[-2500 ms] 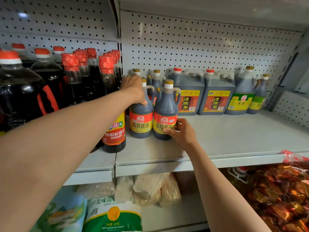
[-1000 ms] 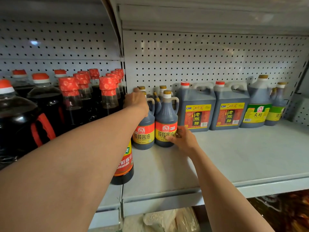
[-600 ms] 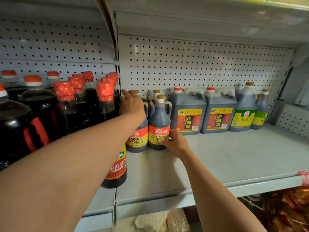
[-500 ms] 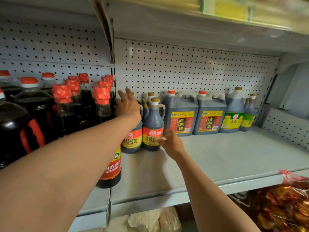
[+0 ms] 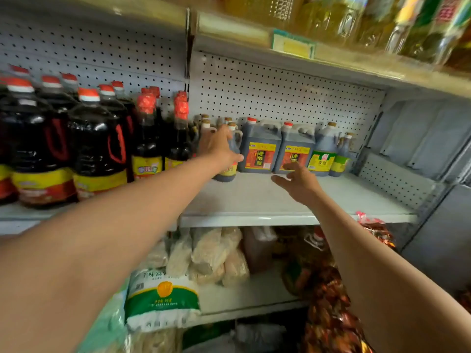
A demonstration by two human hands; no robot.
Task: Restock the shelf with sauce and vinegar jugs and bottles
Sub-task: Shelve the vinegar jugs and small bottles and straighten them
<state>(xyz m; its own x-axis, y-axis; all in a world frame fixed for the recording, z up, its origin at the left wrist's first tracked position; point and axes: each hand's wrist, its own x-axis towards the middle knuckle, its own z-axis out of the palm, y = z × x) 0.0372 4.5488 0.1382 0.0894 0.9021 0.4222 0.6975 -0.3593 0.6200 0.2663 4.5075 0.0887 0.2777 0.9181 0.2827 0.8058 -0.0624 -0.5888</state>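
Small dark soy sauce jugs (image 5: pixel 230 175) with red and yellow labels stand at the left end of the grey shelf (image 5: pixel 267 200). My left hand (image 5: pixel 219 147) hovers in front of them with loose fingers, hiding most of them; whether it touches them is unclear. My right hand (image 5: pixel 298 182) is in the air above the shelf, fingers spread, holding nothing. Just behind it stand two square vinegar jugs (image 5: pixel 260 155) with red caps. Two green-label jugs (image 5: pixel 322 156) stand to their right.
Tall red-capped bottles (image 5: pixel 147 149) and big dark jugs (image 5: pixel 96 143) fill the bay to the left. Oil bottles (image 5: pixel 382 21) sit on the shelf above. Below lie a rice bag (image 5: pixel 163 299), noodle packs (image 5: pixel 211 256) and red wrapped goods (image 5: pixel 328 301). The shelf's front and right half are bare.
Both hands have let go of the two front soy sauce jugs. My right hand has moved right, away from them, and spread open. The view has swung and tilted.
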